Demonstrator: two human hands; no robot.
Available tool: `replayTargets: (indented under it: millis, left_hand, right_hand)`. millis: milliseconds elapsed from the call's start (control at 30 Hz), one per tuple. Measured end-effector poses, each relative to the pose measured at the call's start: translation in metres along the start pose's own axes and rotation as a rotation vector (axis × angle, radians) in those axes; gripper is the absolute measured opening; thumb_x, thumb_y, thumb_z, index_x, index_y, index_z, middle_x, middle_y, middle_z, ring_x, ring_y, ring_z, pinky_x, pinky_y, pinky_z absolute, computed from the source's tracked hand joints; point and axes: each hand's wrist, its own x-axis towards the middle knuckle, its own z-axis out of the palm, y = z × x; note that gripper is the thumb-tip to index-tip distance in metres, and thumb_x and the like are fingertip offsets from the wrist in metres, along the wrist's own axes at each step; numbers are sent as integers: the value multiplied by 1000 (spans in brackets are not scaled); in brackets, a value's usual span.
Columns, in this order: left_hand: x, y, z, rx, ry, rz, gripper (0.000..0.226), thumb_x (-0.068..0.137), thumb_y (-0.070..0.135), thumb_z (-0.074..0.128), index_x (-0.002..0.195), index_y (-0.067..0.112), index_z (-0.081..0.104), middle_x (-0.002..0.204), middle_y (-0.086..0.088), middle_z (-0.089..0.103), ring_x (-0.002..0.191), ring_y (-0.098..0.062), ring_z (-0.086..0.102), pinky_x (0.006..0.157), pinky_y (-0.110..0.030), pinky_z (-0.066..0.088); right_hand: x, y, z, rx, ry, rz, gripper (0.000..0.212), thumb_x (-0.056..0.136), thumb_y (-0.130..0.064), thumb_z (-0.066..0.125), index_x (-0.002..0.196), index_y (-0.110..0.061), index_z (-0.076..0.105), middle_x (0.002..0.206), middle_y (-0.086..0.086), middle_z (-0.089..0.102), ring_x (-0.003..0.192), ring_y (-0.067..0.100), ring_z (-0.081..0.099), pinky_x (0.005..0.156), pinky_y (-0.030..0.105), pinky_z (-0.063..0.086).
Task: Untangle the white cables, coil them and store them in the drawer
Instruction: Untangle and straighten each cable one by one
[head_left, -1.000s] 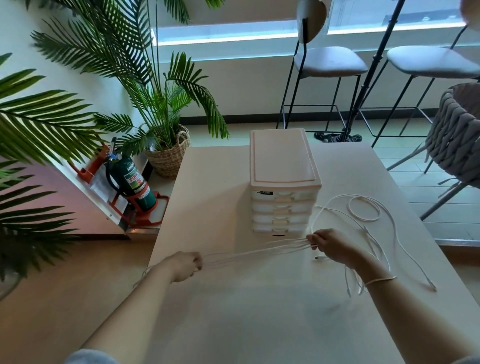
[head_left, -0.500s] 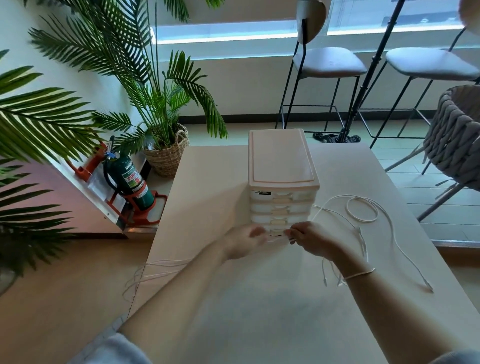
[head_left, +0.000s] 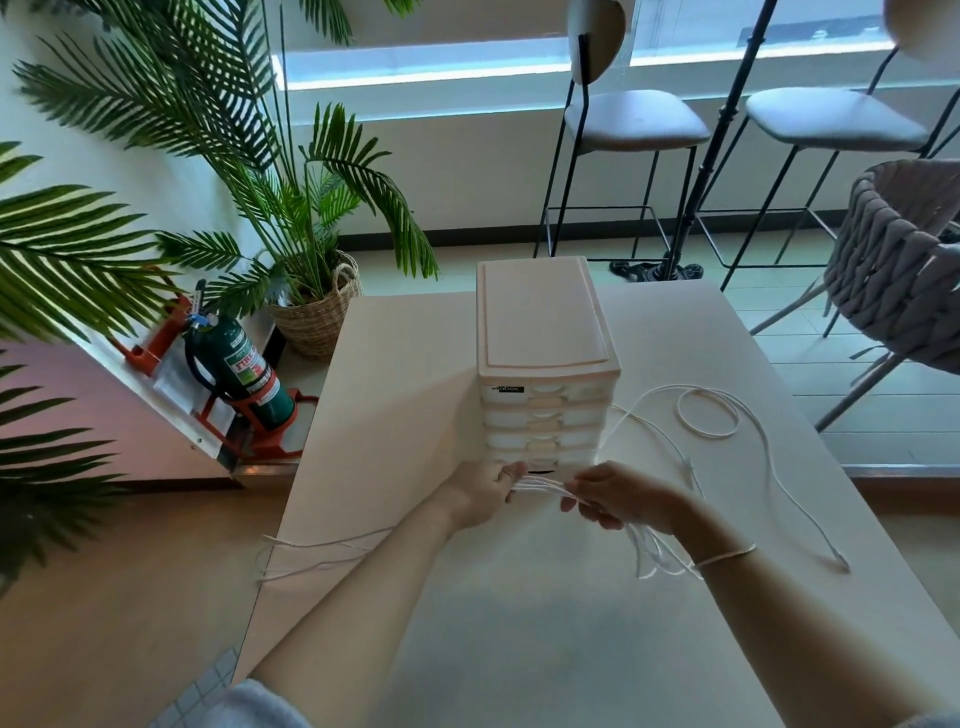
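Observation:
Several strands of white cable (head_left: 540, 487) run between my two hands just in front of the pale drawer unit (head_left: 543, 364), whose drawers are closed. My left hand (head_left: 480, 493) grips the strands on the left. My right hand (head_left: 615, 499) holds them on the right, fingers curled round them. Loose cable ends hang below my right wrist. More cable loops (head_left: 709, 413) across the table to the right, with a plug end near the right edge. Other strands (head_left: 317, 553) trail off the table's left edge.
The drawer unit stands mid-table on the beige table (head_left: 519, 649). A fire extinguisher (head_left: 236, 371) and potted palms (head_left: 311, 249) sit on the floor to the left. Bar stools (head_left: 631, 127) and a woven chair (head_left: 904, 270) stand beyond and right of the table.
My left hand has come in from the far left to meet my right hand in front of the drawers. The stretched strands between them have shortened, and slack now hangs over the left edge.

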Motion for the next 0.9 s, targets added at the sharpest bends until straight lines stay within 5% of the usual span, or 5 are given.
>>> replayTargets:
  millis: [100, 200, 400, 633, 900]
  left_hand:
    - [-3, 2, 6, 68, -14, 55, 40, 100, 37, 34, 69, 20, 53, 71, -1, 54, 72, -18, 50, 57, -24, 33]
    - [1, -1, 4, 90, 123, 0, 46, 100, 40, 34, 100, 7, 66, 91, -15, 65, 87, -27, 60, 65, -26, 35]
    - [11, -8, -4, 244, 224, -130, 56, 99, 48, 27, 109, 7, 64, 111, -22, 64, 105, -37, 58, 85, -38, 46]
    - [-4, -4, -6, 184, 107, -41, 48, 100, 43, 30, 113, 10, 63, 109, -19, 64, 103, -33, 57, 78, -30, 41]
    - [-7, -7, -2, 199, -35, 24, 48, 100, 41, 32, 101, 5, 63, 92, -17, 64, 85, -28, 58, 70, -32, 41]
  right_hand:
    - [7, 5, -2, -122, 205, -6, 36, 96, -19, 46, 62, -21, 58, 56, -5, 48, 53, 11, 39, 55, 25, 33]
    - [5, -3, 7, -204, 278, -49, 42, 98, -27, 42, 57, -23, 52, 57, -4, 45, 54, 11, 40, 55, 24, 33]
    - [3, -3, 34, -175, 160, -125, 43, 96, -36, 42, 56, -22, 49, 54, -7, 42, 50, 8, 36, 51, 21, 29]
    - [1, -8, 20, 44, 22, -39, 16, 96, -16, 47, 81, -14, 53, 66, -3, 63, 40, 10, 47, 42, 19, 32]
    - [8, -8, 21, 14, 15, 3, 24, 97, -8, 42, 77, -16, 53, 74, -1, 59, 54, 11, 55, 51, 21, 41]
